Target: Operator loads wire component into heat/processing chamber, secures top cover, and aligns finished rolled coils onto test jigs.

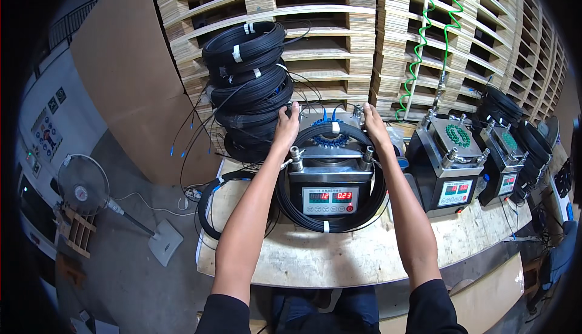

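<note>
Coil [306, 223] drapes over machine [330, 179] — hands [287, 129] at rear corners

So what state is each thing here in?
Nearest benchtop machine: display lit red
Left hand: at that machine's rear-left corner, grip unclear
Right hand: at its rear-right corner, likewise
Middle machine, far-right machine: displays lit red
Nearest machine's cable coil: draped, banded
Left-side cable coils: stacked
Green hoses: coiled, hanging
Pedestal fan: standing; spinning unclear
</note>
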